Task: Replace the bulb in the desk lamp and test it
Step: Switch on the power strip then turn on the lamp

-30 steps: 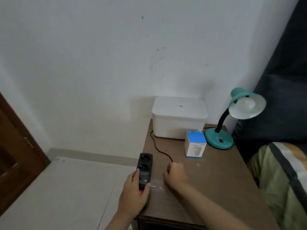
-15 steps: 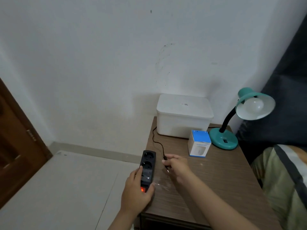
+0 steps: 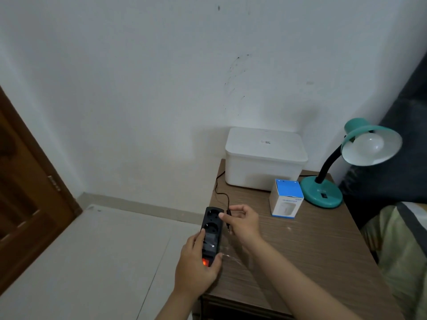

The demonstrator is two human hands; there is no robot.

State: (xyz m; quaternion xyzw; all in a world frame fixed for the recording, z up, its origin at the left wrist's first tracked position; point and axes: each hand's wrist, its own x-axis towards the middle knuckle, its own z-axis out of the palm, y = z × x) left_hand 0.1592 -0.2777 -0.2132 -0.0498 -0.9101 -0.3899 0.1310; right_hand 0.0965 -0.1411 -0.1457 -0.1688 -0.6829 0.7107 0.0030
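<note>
A teal desk lamp stands at the table's back right, its shade facing me with an unlit white bulb in it. Its black cord runs along the left side of the table to a black plug. My right hand pinches that plug just above the table, right beside a black power strip. My left hand grips the strip's near end at the table's left edge, where a red switch light glows. A blue and white bulb box stands in front of the lamp base.
A white lidded box sits against the wall at the back of the wooden table. A brown door is on the left, pale floor below it. A dark curtain and striped bedding lie at the right.
My right hand lifted the plug off the table and carried it left to the strip's sockets. My left hand kept its hold on the strip, whose red switch light now shows.
</note>
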